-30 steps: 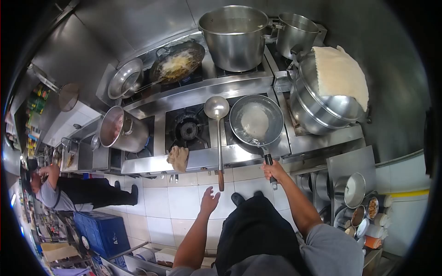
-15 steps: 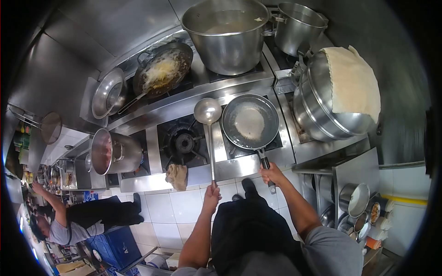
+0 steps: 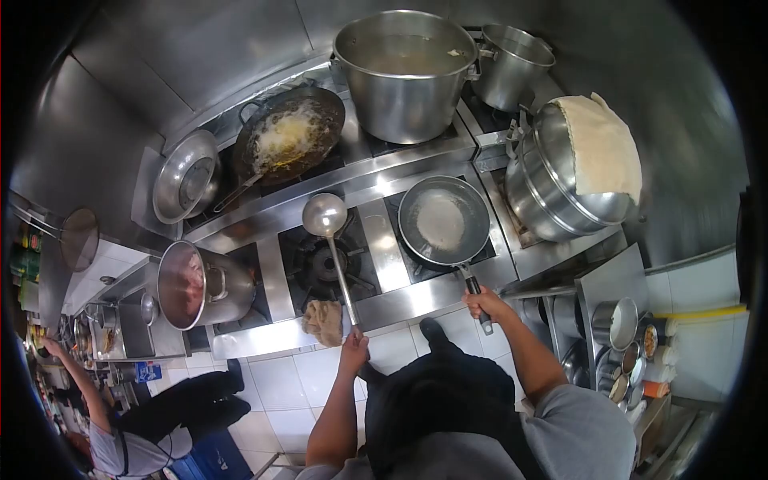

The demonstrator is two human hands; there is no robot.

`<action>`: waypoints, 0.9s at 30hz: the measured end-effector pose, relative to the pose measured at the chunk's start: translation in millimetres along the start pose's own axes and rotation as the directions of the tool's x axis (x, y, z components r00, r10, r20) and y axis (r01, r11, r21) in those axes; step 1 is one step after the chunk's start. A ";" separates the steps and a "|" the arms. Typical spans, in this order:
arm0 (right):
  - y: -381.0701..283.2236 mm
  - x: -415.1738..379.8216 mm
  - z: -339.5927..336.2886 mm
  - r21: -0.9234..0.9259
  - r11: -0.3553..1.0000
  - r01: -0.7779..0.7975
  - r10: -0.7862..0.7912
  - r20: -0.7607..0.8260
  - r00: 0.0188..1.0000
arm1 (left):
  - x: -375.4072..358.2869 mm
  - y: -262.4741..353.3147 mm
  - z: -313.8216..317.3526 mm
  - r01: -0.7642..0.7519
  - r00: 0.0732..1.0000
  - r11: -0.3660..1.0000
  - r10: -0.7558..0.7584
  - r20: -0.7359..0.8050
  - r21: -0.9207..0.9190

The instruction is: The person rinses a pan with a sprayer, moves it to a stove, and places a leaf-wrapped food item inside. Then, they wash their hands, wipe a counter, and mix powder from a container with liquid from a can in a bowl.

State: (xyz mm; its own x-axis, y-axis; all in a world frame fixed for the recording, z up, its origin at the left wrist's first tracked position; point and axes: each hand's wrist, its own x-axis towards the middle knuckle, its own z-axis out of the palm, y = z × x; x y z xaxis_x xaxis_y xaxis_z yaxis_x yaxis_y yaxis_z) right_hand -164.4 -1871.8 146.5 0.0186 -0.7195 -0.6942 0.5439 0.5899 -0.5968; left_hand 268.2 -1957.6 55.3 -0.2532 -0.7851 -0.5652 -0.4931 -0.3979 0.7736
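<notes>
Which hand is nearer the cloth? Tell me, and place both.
Left. The left hand is close by the cloth, to its lower right, holding the ladle; the right hand is farther right, holding the frying pan.

I can't read any full word from where I stand. Blue crate (image 3: 212, 454), low on my left: white lettering, too small and slanted for me to make out. Small blue box (image 3: 148, 371) beyond: pale print, blurred. Green containers (image 3: 26, 268), far left: markings illegible.

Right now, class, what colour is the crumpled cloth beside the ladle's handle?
The cloth is light brown, seen best in the head view.
</notes>
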 end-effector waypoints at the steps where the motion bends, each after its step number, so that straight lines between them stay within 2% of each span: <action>1: 1.3 -3.8 2.9 -0.002 1.000 0.010 -0.010 -0.006 1.000 | -0.7 16.3 -9.8 -0.065 0.997 0.980 0.059 0.041 0.188; 2: 2.5 -7.8 5.8 -0.011 1.000 -0.005 0.004 -0.037 0.999 | -7.9 28.6 -26.0 -0.084 0.988 0.957 0.043 0.152 0.279; 3: 2.6 -5.8 8.8 -0.027 0.999 -0.027 0.026 -0.049 0.998 | -11.3 29.0 -41.7 -0.336 0.933 0.837 0.233 0.273 0.432; 5: 13.2 1.7 -3.0 -0.058 0.992 -0.112 0.108 -0.082 0.991 | -29.3 49.3 -78.7 -0.337 0.941 0.788 0.287 0.177 0.516; 7: 22.2 6.3 -12.3 -0.037 0.996 -0.076 0.075 -0.014 0.997 | -57.3 82.1 -146.1 -0.403 0.912 0.817 0.394 0.112 0.412; 9: 19.7 5.0 -5.7 -0.051 0.996 -0.066 0.062 -0.086 0.994 | -104.0 136.4 -230.3 -0.346 0.935 0.913 0.355 -0.003 0.217; 11: 22.4 4.7 1.7 -0.075 0.996 -0.046 0.034 -0.158 0.987 | -164.9 190.1 -329.3 -0.454 0.825 0.843 0.520 -0.222 0.286; 12: 13.6 -13.4 31.0 0.000 1.000 0.003 -0.003 -0.252 0.968 | -187.8 208.0 -387.0 -0.573 0.606 0.625 0.758 -0.239 0.530; 13: 10.7 -31.8 62.9 0.076 0.995 0.061 -0.029 -0.361 0.932 | -224.2 241.6 -430.4 -0.428 0.593 0.736 0.667 -0.451 0.525; 14: 26.4 -29.1 45.7 0.168 0.976 0.136 -0.074 -0.334 0.940 | -242.8 257.6 -478.9 -0.613 0.343 0.644 0.738 -0.581 0.457; 15: 50.6 -28.6 12.5 0.263 0.941 0.212 -0.123 -0.315 0.941 | -258.8 273.0 -539.5 -0.679 0.174 0.482 0.838 -0.517 0.553; 16: 86.0 -20.5 -15.6 0.353 0.902 0.247 -0.018 -0.542 0.840 | -285.8 304.0 -572.7 -0.235 0.017 0.602 0.788 -0.616 0.764; 17: 120.6 -12.7 -42.7 0.406 0.854 0.325 0.089 -0.730 0.678 | -291.6 323.3 -617.0 -0.084 -0.073 0.580 0.807 -0.586 0.810; 18: 179.4 3.3 -96.2 0.492 0.851 0.185 0.057 -0.435 0.899 | -297.4 343.2 -660.8 0.073 -0.163 0.566 0.819 -0.550 0.821; 19: 231.9 17.0 -140.4 0.474 0.880 0.024 0.017 -0.081 0.997 | -292.4 344.9 -721.7 -0.025 -0.103 0.603 0.792 -0.602 0.797; 20: 262.9 35.6 -127.9 0.533 0.845 -0.044 0.192 -0.226 0.955 | -288.1 348.0 -766.0 0.070 -0.006 0.546 0.837 -0.547 0.835; 21: 292.3 54.6 -114.2 0.607 0.791 -0.076 0.358 -0.359 0.862 | -280.0 355.2 -801.2 0.150 0.115 0.527 0.831 -0.544 0.837; 22: 288.2 61.9 -57.3 0.589 0.805 -0.066 0.448 -0.531 0.720 | -266.1 351.0 -858.4 0.079 0.227 0.511 0.827 -0.515 0.856; 23: 300.1 78.2 -35.9 0.529 0.839 -0.126 0.415 -0.473 0.777 | -258.2 353.7 -868.0 -0.023 0.318 0.527 0.809 -0.494 0.849; 24: 318.0 94.0 -18.1 0.514 0.855 -0.068 0.330 -0.438 0.836 | -237.2 334.3 -945.3 -0.265 0.418 0.386 0.872 -0.256 0.884; 25: 318.3 107.2 10.2 0.554 0.832 -0.023 0.301 -0.416 0.858 | -240.3 330.0 -975.5 -0.368 0.507 0.251 0.861 -0.033 0.895; 26: 309.7 120.7 42.7 0.621 0.784 0.015 0.317 -0.421 0.850 | -244.6 343.7 -947.3 -0.004 0.606 0.254 0.770 -0.200 0.967; 27: 302.1 137.6 68.8 0.642 0.765 0.047 0.337 -0.461 0.821 | -240.7 344.7 -956.3 0.026 0.635 0.292 0.734 -0.241 0.956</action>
State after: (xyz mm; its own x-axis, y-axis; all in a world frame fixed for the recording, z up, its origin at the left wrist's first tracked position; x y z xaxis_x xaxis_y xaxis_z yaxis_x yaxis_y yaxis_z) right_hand 60.2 -1817.8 -101.6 -0.1882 -0.2232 -0.9564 0.9558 0.1825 -0.2307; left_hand 955.1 -2359.7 731.9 -0.3217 -0.9050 0.2784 -0.9463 0.3172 -0.0626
